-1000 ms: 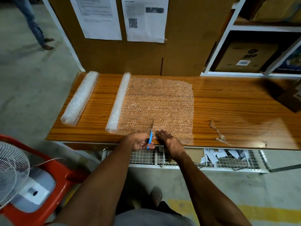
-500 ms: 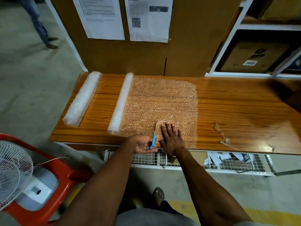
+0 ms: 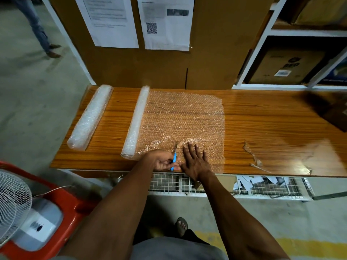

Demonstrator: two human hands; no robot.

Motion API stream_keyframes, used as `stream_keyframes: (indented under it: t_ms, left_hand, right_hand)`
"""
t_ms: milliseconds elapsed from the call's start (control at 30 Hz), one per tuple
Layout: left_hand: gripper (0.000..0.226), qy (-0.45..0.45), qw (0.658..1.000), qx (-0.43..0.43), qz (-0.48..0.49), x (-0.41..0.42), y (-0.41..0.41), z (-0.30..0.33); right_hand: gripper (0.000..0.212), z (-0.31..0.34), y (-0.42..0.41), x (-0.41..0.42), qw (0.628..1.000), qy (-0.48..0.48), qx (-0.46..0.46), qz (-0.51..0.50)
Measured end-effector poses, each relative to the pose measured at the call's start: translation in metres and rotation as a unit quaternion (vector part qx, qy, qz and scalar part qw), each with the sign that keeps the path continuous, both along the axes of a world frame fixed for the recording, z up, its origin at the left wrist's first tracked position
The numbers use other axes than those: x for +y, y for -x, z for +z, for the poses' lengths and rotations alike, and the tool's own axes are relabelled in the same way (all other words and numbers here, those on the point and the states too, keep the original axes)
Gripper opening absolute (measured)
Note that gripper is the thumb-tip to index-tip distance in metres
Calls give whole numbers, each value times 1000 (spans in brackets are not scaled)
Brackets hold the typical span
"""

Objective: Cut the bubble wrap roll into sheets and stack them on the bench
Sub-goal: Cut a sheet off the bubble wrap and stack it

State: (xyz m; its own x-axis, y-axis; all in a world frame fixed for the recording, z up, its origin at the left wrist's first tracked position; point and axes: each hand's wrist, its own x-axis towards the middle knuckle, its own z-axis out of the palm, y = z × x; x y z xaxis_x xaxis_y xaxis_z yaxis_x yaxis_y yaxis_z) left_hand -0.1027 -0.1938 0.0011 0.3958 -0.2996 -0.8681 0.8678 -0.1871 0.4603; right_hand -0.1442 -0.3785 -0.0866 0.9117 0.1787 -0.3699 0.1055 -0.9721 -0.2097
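A bubble wrap roll (image 3: 135, 121) lies across the wooden bench (image 3: 262, 128), with its free end unrolled flat (image 3: 184, 119) to the right. My left hand (image 3: 163, 160) grips blue-handled scissors (image 3: 174, 156) at the near edge of the sheet, blades pointing away from me into the wrap. My right hand (image 3: 196, 160) presses flat on the wrap just right of the scissors, fingers straight and spread. A second, thicker bubble wrap roll (image 3: 90, 117) rests at the bench's left end.
A torn scrap (image 3: 253, 156) lies on the bench right of the sheet. A wire basket (image 3: 262, 186) with papers hangs under the bench. A fan (image 3: 13, 201) on a red chair (image 3: 75, 205) stands at my left. Shelves with boxes (image 3: 285, 66) rise at the back right.
My right hand went from resting at the wrap's near edge to lying flat on the sheet with fingers spread. The scissors stay at the near edge.
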Motion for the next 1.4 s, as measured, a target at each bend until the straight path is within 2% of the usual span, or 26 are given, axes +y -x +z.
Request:
stream_keyframes:
  t_ms: [233,467,767,1100,1400]
  left_hand:
    - [22,19,1000,17,-9,2,-19,9]
    - [14,4,1000,13,-16,6,-19,-5]
    - [17,8,999,42,-10,7,-11,-18]
    - [20,-1,1000,17,1,2,-24,-19]
    - [14,2,1000,20,16,2,-30,-22]
  right_hand:
    - [84,3,-4,0,1000,-16,-10,-7]
    - [99,5,-10,-1,999,-36,-22,-3]
    - [108,3,-24,-9,999,-2,29,21]
    - [123,1,-29,-10,1000,9,22,21]
    - [120,5,-35,-13,1000,-10,5,24]
